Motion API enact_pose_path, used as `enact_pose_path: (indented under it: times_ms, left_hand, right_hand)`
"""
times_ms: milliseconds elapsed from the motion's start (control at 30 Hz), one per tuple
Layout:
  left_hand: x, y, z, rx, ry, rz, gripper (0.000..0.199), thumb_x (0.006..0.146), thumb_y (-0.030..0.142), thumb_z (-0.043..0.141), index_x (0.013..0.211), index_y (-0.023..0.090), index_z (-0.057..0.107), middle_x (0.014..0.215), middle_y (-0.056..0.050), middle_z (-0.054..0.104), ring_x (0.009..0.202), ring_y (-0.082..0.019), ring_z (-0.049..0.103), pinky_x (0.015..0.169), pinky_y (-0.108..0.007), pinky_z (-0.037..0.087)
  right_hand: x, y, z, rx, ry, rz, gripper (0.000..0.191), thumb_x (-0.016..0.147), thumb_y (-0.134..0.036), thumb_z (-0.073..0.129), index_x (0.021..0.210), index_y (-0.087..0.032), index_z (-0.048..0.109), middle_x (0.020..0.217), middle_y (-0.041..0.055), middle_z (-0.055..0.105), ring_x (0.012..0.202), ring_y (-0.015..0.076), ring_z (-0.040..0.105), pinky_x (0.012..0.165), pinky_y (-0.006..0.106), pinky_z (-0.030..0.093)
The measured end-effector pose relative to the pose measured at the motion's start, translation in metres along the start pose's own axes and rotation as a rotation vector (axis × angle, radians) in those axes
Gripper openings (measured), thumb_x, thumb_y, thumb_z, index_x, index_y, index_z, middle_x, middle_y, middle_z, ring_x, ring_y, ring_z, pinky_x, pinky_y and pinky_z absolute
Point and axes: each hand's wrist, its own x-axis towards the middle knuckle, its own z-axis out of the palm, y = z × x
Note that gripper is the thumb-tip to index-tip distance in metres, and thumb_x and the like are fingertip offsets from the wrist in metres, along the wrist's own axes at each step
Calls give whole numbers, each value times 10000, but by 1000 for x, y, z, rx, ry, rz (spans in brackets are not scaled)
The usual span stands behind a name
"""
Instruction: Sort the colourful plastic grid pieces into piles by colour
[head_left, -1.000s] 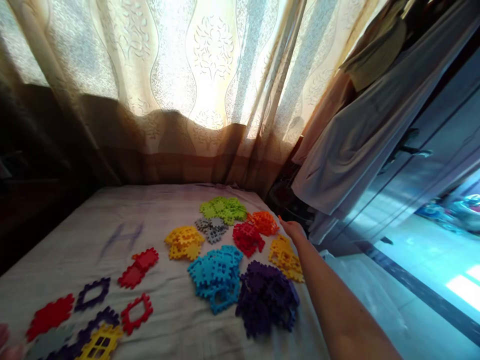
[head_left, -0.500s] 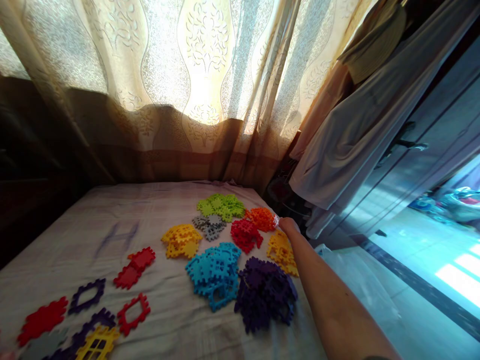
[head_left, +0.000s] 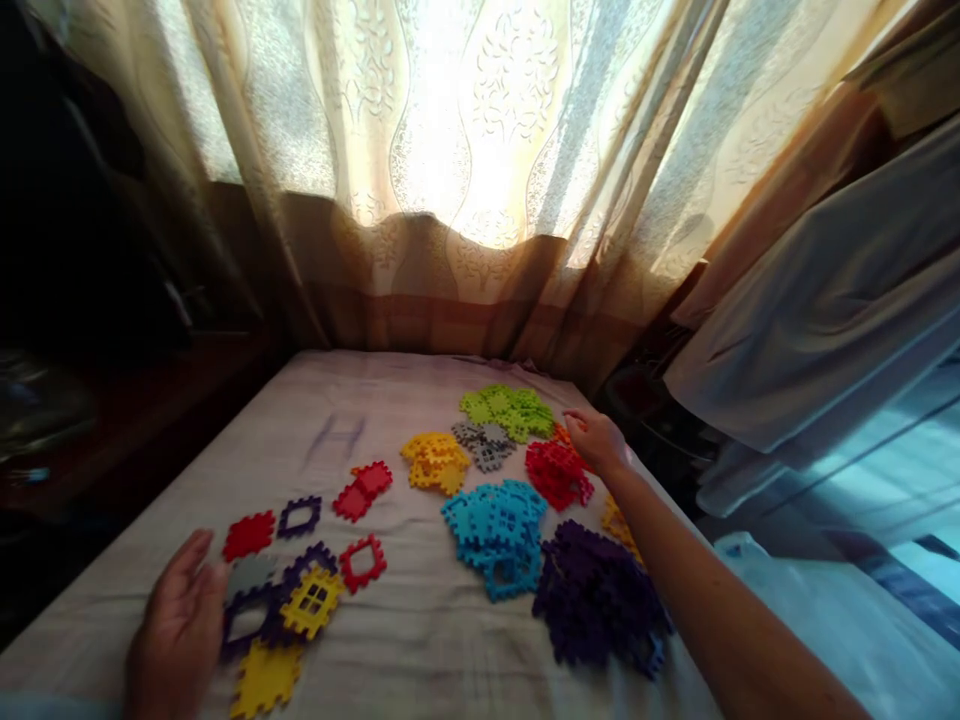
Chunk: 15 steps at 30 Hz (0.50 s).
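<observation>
My right hand (head_left: 598,440) reaches over the orange pieces (head_left: 562,434), covering most of them. Its fingers point left and are partly hidden, so I cannot tell whether it grips anything. Blurred at the lower left, my left hand (head_left: 176,625) is empty with fingers stretched out. Beside it lie a grey piece (head_left: 251,573), a solid red piece (head_left: 249,535), a yellow window-shaped piece (head_left: 312,602) on purple frames (head_left: 244,622), and a solid yellow piece (head_left: 267,680). These are flat plastic interlocking pieces with notched edges. A red heap (head_left: 553,474) is just below my right hand.
Heaps of lime green (head_left: 507,410), grey (head_left: 486,445), yellow (head_left: 436,462), blue (head_left: 496,535) and dark purple (head_left: 596,595) pieces lie on the sheet (head_left: 405,640). A curtain (head_left: 450,290) hangs behind. Clothes (head_left: 825,270) hang right, above a pale plastic bag (head_left: 810,610).
The view has swung left, so the pieces appear farther right. My left hand has come into view beside the left group. My right hand now covers more of the orange heap.
</observation>
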Motion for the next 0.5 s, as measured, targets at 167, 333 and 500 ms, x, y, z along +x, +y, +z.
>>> enact_pose_path:
  times_ms: [167, 333, 500]
  left_hand:
    - [-2, 3, -1, -99, -46, -23, 516, 843, 450, 521, 1310, 231, 536, 1393, -62, 556, 1257, -257, 543, 1066, -385, 449]
    - [-4, -3, 0, -122, -46, 30, 515, 850, 477, 514, 1298, 224, 540, 1399, -88, 539, 1275, -265, 524, 1078, -406, 437]
    - [-4, -10, 4, -173, -51, 44, 508, 862, 467, 513, 1304, 219, 530, 1406, -101, 525, 1292, -254, 505, 1101, -417, 404]
  right_hand:
    - [-33, -95, 30, 71, -93, -414, 303, 882, -232, 513, 1110, -218, 713, 1147, 68, 709, 1100, 218, 607, 987, 339, 429]
    - [-78, -178, 66, 82, -297, -703, 330, 896, -220, 508, 1183, -225, 672, 1199, 67, 684, 1121, 210, 585, 1004, 330, 407]
    - [-101, -230, 89, 43, -411, -901, 389, 934, -321, 496, 1299, -214, 574, 1349, 98, 580, 1243, 219, 488, 1049, 371, 360]
